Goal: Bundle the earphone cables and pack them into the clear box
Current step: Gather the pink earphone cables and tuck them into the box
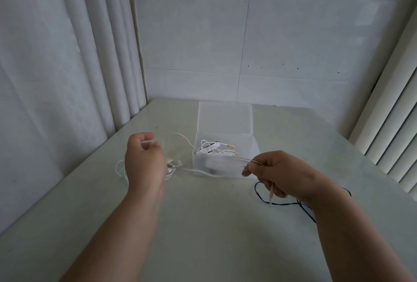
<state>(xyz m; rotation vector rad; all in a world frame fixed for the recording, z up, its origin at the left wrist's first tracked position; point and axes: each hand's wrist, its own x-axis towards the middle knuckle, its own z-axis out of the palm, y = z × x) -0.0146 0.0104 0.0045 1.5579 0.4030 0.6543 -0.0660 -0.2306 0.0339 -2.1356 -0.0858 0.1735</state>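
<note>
Right hand: the right hand (277,173) is above the right half of the pale glossy desk (203,225). It pinches the thin cream earphone cable (198,170) near its plug, and the plug hangs below the fingers.
Left hand: the left hand (144,157) is near the left edge of the desk. Its fingers are curled and the same cable runs into them, so it seems to grasp the cable, but this part is blurred.
Reason, as I judge: the two hands are apart so that the cable is stretched and can be folded into loops.
Clear rectangular plastic box (250,144): it stands near the far edge, between the hands and behind them. The lid is open and white earphone cables (207,146) already lie inside.
Waiting: a dark blue cable (259,193) lies loose under the right hand, and a white loose cable (118,168) lies beside the left hand.
</note>
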